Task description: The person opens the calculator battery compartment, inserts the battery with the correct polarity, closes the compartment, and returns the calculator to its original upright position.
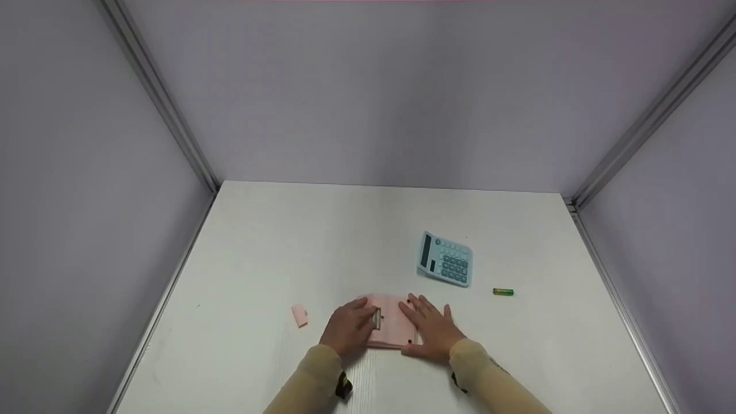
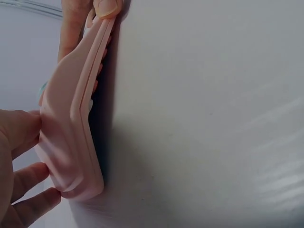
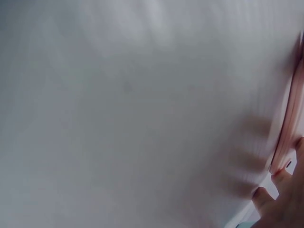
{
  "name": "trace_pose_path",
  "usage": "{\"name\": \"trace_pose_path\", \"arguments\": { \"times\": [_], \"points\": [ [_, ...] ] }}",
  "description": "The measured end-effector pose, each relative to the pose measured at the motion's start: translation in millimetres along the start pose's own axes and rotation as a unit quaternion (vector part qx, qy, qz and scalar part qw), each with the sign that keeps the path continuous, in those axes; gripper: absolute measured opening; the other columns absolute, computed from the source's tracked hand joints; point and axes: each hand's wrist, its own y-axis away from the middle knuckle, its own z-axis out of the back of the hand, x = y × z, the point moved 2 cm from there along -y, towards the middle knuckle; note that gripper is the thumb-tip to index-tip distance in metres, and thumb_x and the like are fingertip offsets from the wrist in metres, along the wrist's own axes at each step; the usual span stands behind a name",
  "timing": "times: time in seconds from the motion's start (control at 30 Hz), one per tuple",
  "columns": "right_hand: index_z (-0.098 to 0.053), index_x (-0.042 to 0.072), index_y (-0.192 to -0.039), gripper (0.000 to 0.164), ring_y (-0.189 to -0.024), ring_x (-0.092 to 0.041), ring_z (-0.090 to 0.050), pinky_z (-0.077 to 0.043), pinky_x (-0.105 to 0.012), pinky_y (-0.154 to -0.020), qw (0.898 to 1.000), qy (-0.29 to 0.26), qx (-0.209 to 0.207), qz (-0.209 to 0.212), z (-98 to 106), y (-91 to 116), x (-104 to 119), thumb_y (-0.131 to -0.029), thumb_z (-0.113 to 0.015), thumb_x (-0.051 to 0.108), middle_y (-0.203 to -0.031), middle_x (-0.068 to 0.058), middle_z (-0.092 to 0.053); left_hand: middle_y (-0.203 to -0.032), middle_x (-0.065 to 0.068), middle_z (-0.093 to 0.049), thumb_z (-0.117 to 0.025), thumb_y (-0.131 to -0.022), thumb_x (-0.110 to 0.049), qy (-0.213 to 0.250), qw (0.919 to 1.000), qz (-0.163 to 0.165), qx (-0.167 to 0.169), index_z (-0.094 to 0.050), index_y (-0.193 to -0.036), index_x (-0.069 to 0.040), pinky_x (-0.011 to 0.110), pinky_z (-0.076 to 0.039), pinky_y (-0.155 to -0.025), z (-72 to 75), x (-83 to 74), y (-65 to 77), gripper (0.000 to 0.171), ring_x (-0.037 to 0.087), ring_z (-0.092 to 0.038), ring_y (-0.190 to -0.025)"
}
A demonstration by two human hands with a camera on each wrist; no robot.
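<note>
Head view from above, forward-down; wrist views close in, pink device (image 2: 66,97) common to both.

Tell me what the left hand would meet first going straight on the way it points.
Probably the right hand, across the pink calculator it touches, though the heights are unclear.

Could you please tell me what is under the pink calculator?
Along one edge, some keys of the pink calculator show, facing the white table; the rest underneath is covered.
</note>
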Motion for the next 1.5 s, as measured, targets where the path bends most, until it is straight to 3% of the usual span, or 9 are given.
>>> {"name": "trace_pose_path", "arguments": {
  "times": [0.2, 0.5, 0.63, 0.8, 1.0, 1.2, 1.37, 1.5],
  "points": [
    [-0.008, 0.037, -0.154, 0.100, -0.147, -0.025, -0.005, -0.008, -0.075, -0.104, 1.000, 0.000, -0.002, 0.002, 1.2, -0.6, 0.3, -0.074, -0.047, 0.084, -0.162, 0.004, -0.004, -0.139, 0.007, -0.053, -0.062, -0.094, -0.027, -0.008, 0.9998, -0.015, 0.006, -0.061, -0.130, -0.017, 0.045, -0.040, -0.106, 3.6, -1.6, 2.5, 0.037, 0.027, -0.049, -0.127],
    [-0.007, 0.034, -0.155, 0.105, -0.147, -0.024, -0.006, -0.010, -0.076, -0.103, 1.000, -0.002, -0.021, 0.007, 0.0, -1.7, -5.6, -0.072, -0.047, 0.085, -0.162, 0.004, -0.005, -0.131, 0.010, -0.059, -0.062, -0.094, -0.026, -0.053, 0.9967, -0.061, 0.007, -0.062, -0.128, -0.011, 0.044, -0.043, -0.102, 10.9, -5.1, 4.0, 0.038, 0.027, -0.054, -0.121],
    [-0.007, 0.034, -0.155, 0.107, -0.147, -0.023, -0.007, -0.010, -0.076, -0.103, 1.000, -0.012, -0.020, 0.005, -1.0, -1.6, -6.5, -0.070, -0.048, 0.086, -0.162, 0.005, -0.002, -0.125, 0.010, -0.063, -0.063, -0.093, -0.022, -0.065, 0.9939, -0.090, -0.004, -0.065, -0.123, -0.008, 0.043, -0.046, -0.100, 14.6, -5.1, 7.9, 0.033, 0.027, -0.057, -0.117],
    [-0.008, 0.033, -0.155, 0.110, -0.147, -0.024, -0.007, -0.008, -0.075, -0.104, 0.999, -0.032, -0.019, 0.004, -0.5, -1.1, -5.2, -0.068, -0.053, 0.085, -0.162, 0.003, -0.003, -0.121, 0.013, -0.064, -0.063, -0.093, -0.019, -0.043, 0.9933, -0.105, -0.025, -0.067, -0.118, -0.005, 0.045, -0.046, -0.098, 25.5, -0.3, 15.6, 0.029, 0.029, -0.058, -0.115],
    [-0.006, 0.034, -0.155, 0.113, -0.147, -0.022, -0.006, -0.007, -0.073, -0.106, 0.999, -0.030, -0.020, -0.006, 1.6, -1.4, -5.1, -0.066, -0.055, 0.085, -0.162, 0.004, -0.003, -0.124, 0.015, -0.061, -0.066, -0.092, -0.022, -0.036, 0.9948, -0.072, -0.063, -0.065, -0.120, -0.005, 0.047, -0.046, -0.098, 48.7, 16.7, 23.5, 0.033, 0.031, -0.056, -0.117],
    [-0.006, 0.034, -0.155, 0.115, -0.147, -0.022, -0.006, -0.005, -0.073, -0.106, 0.999, -0.037, -0.013, -0.014, 0.9, -0.9, -5.0, -0.065, -0.055, 0.086, -0.162, 0.004, -0.004, -0.127, 0.018, -0.057, -0.075, -0.084, -0.030, -0.059, 0.9935, -0.013, -0.096, -0.059, -0.127, -0.002, 0.048, -0.045, -0.099, 73.9, 53.5, 33.5, 0.054, 0.034, -0.053, -0.119],
    [-0.007, 0.032, -0.155, 0.116, -0.147, -0.021, -0.006, -0.004, -0.073, -0.106, 0.999, -0.043, -0.015, -0.014, -1.1, -0.5, -4.9, -0.065, -0.056, 0.086, -0.162, 0.005, -0.005, -0.132, 0.020, -0.052, -0.083, -0.072, -0.043, -0.094, 0.9913, 0.055, -0.075, -0.050, -0.134, 0.001, 0.049, -0.042, -0.102, 86.3, 88.8, 41.6, 0.083, 0.036, -0.048, -0.123],
    [-0.008, 0.033, -0.155, 0.116, -0.147, -0.021, -0.005, -0.003, -0.073, -0.106, 0.999, -0.050, -0.017, -0.014, -3.1, -0.9, -4.3, -0.065, -0.057, 0.085, -0.161, 0.006, -0.005, -0.135, 0.020, -0.051, -0.086, -0.066, -0.045, -0.108, 0.9897, 0.080, -0.049, -0.048, -0.136, 0.003, 0.054, -0.040, -0.102, 88.6, 104.0, 46.3, 0.093, 0.037, -0.046, -0.125]
  ]
}}
